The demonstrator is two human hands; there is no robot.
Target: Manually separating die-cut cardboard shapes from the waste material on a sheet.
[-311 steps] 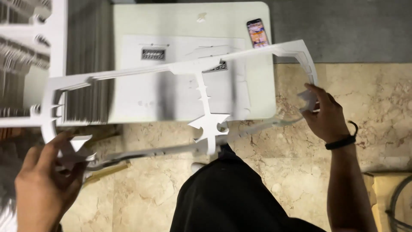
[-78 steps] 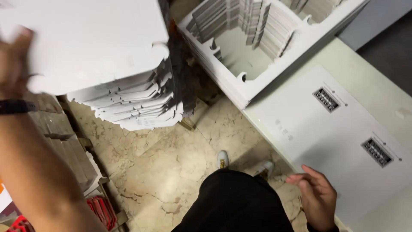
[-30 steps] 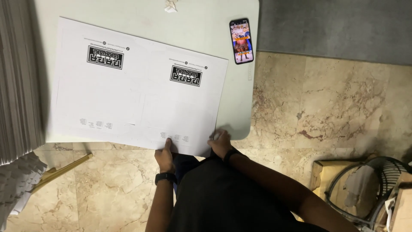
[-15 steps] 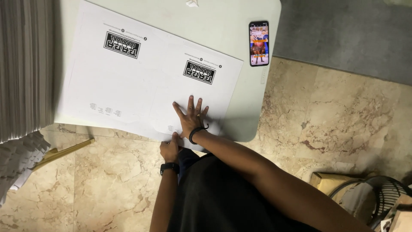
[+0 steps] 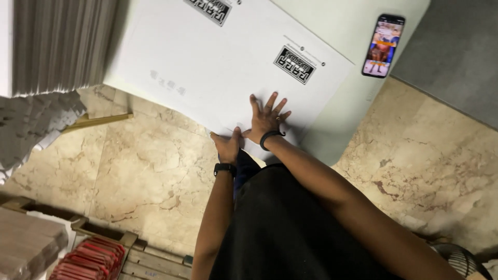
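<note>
A large white cardboard sheet (image 5: 207,67) with two black printed labels lies flat on a pale table (image 5: 358,98). My right hand (image 5: 265,118) presses on the sheet near its front edge, palm down and fingers spread. My left hand (image 5: 228,145) grips that front edge just beside it, thumb on top. Both wrists wear dark bands.
A phone (image 5: 383,45) with a lit screen lies on the table's right side. A tall stack of white sheets (image 5: 57,41) stands at the left, with cut scraps (image 5: 31,122) below it. A wooden pallet (image 5: 104,243) and red items (image 5: 85,262) lie on the marble floor.
My view has swung: the sheet and table now sit tilted, higher in frame. My right hand stays spread on the sheet and my left hand holds the front edge.
</note>
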